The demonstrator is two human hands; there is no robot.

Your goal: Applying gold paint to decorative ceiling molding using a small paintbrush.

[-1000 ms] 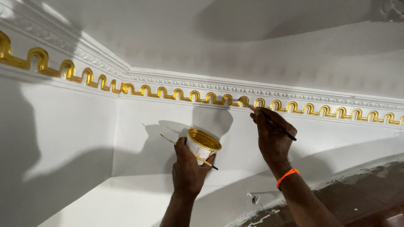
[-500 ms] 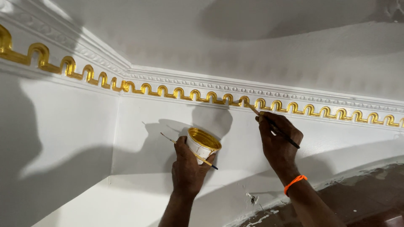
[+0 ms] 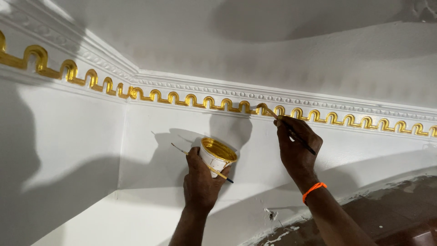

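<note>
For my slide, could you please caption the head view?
Right hand brushes gold onto wavy wall trim; left hand holds a small paint cup and spare brush.

Two hands are up at the wall: the left hand (image 3: 200,182) and the right hand (image 3: 296,148). There is one small white cup (image 3: 217,157), gold with paint inside. I count two brushes: one thin brush (image 3: 291,132) with its tip at the moulding, and one spare brush (image 3: 205,165) lying across the cup. One orange wristband (image 3: 314,191) circles the right wrist. One gold wave border (image 3: 195,101) runs along both walls, under one white beaded cornice (image 3: 291,99).
</note>
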